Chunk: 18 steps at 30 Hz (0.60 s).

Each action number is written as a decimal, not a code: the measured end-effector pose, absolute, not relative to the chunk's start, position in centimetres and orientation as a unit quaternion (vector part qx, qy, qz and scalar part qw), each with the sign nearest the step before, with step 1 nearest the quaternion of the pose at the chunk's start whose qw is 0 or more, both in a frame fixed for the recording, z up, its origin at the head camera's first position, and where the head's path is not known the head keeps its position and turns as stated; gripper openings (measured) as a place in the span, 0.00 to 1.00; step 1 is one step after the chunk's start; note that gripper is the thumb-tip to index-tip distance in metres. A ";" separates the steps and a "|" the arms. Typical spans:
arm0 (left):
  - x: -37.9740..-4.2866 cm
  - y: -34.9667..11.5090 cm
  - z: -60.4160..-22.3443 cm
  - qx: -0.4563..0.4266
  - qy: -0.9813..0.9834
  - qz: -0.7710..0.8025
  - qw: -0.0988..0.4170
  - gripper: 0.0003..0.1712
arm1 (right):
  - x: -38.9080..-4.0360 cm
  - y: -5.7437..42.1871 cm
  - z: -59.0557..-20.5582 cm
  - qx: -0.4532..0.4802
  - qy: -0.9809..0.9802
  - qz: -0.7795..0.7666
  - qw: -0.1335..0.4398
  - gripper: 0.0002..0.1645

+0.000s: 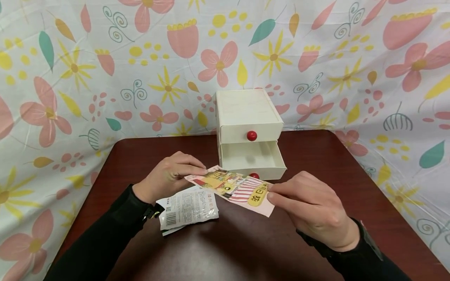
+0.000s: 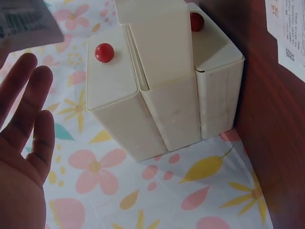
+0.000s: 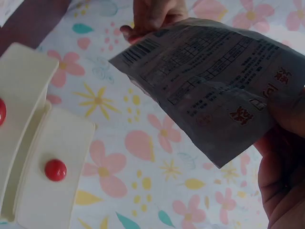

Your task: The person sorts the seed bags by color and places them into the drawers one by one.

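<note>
A pink and yellow snack packet [image 1: 233,189] with red stripes is held slantwise above the table between both hands. My right hand [image 1: 313,207] pinches its near right end between thumb and fingers. At the far left corner, my left hand [image 1: 172,171] pinches the edge; its other fingers [image 2: 35,95] stretch out loosely in the left wrist view. The packet's printed silver back [image 3: 205,81] shows in the right wrist view. On the table below the left hand lies a silver packet [image 1: 191,208] with a barcode facing up, with another edge showing beneath it.
Behind the hands stands a cream drawer box [image 1: 249,107] with red knobs. The drawer under its top one [image 1: 253,156] is pulled out, and nothing shows inside it. A floral cloth [image 1: 168,74] hangs behind the dark brown table [image 1: 140,152].
</note>
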<state>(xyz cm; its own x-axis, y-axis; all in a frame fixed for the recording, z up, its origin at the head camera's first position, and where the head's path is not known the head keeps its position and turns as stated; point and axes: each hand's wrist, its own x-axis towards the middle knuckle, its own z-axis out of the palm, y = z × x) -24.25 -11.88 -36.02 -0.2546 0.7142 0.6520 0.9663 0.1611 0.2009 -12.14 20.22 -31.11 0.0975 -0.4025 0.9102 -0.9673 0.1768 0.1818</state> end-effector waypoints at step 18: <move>-27.2 -13.4 -36.7 -0.491 -0.796 -0.288 0.205 0.13 | -11.4 22.3 -30.3 0.496 -0.609 0.218 0.580 0.09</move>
<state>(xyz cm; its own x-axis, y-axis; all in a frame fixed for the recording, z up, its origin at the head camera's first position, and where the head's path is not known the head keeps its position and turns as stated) -27.20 -13.43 -36.67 -0.4330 0.6638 0.6099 0.9004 0.3507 0.2576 -11.37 22.32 -30.26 0.1637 -0.3499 0.9224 -0.8565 0.4135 0.3088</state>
